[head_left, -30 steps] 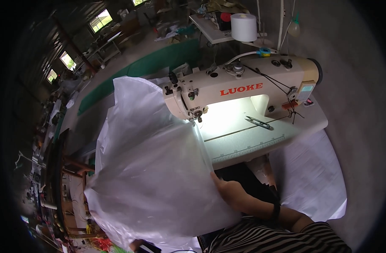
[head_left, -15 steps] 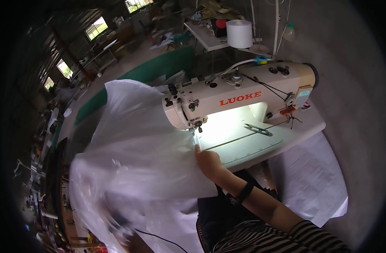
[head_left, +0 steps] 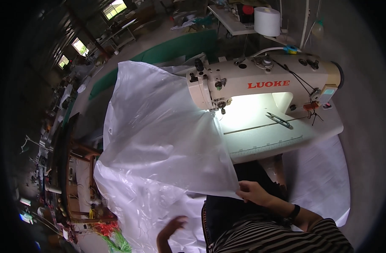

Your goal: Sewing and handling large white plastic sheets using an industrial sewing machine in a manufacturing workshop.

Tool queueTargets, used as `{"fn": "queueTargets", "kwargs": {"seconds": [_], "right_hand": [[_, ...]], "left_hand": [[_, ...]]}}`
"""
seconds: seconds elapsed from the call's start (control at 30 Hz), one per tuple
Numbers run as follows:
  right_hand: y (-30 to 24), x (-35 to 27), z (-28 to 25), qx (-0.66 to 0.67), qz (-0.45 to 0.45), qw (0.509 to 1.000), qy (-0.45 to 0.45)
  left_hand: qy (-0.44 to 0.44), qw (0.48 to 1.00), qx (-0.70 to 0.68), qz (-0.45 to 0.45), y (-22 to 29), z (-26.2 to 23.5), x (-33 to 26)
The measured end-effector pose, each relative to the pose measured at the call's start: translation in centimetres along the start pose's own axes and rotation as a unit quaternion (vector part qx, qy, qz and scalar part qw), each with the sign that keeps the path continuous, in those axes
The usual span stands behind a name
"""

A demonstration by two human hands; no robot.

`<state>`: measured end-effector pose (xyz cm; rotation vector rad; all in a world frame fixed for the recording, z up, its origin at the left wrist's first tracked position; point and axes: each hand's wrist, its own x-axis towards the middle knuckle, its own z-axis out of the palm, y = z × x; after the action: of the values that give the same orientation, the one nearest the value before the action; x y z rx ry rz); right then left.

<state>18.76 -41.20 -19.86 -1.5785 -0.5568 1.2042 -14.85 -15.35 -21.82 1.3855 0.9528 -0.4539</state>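
A sheer white plastic-like sheet (head_left: 155,139) runs from under the needle area of a sewing machine (head_left: 264,80) and drapes down over the left side. My right hand (head_left: 256,192), below the machine bed's front edge, pinches the sheet's right edge between thumb and fingers. That edge stretches in a fairly straight line up to the presser foot, whose details are hard to make out. At the lower middle, my left hand (head_left: 174,226) hovers over the hanging folds, slightly blurred, fingers stretched out and nothing seen in them. A pair of thread snips (head_left: 279,120) lies on the machine bed.
A white thread cone (head_left: 267,22) stands behind the machine. More white sheet (head_left: 315,177) hangs at the right below the bed. To the left are a wooden frame (head_left: 81,154) and red and green stringy bundles (head_left: 106,227). Green material (head_left: 172,50) stretches along the floor behind.
My right hand has moved from beside the presser foot down to the sheet's near edge. My left hand has left the blurred lower-left folds and moved right. The whole view has shifted.
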Motion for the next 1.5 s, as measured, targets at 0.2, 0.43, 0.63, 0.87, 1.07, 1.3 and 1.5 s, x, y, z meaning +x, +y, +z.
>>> {"fn": "queueTargets", "kwargs": {"seconds": [0.2,0.43,0.63,0.87,1.07,1.3,1.5], "right_hand": [[0.3,1.6,-0.2,0.026,-0.133,0.991,0.009],[0.1,-0.2,-1.0,0.059,-0.046,0.997,-0.026],[0.4,-0.8,-1.3,0.028,-0.056,0.998,-0.026],[0.1,-1.3,-1.5,-0.078,-0.066,0.994,-0.023],[-1.2,-1.8,-2.1,-0.105,-0.066,0.992,-0.009],[-3.0,0.3,-0.7,-0.267,-0.165,0.937,0.156],[-2.7,0.5,0.4,-0.439,-0.213,0.839,0.24]], "left_hand": [[0.232,0.815,0.123,0.517,16.4,10.1,-4.5],[0.256,0.664,0.574,0.406,23.0,11.9,-1.3],[0.405,0.707,0.374,0.443,20.9,13.3,1.5],[0.441,0.606,0.49,0.445,21.6,11.0,1.3],[0.172,0.665,0.505,0.523,19.5,14.7,2.4],[0.072,0.701,0.473,0.529,18.4,18.7,4.1],[0.087,0.808,0.365,0.454,19.7,12.3,2.8]]}}
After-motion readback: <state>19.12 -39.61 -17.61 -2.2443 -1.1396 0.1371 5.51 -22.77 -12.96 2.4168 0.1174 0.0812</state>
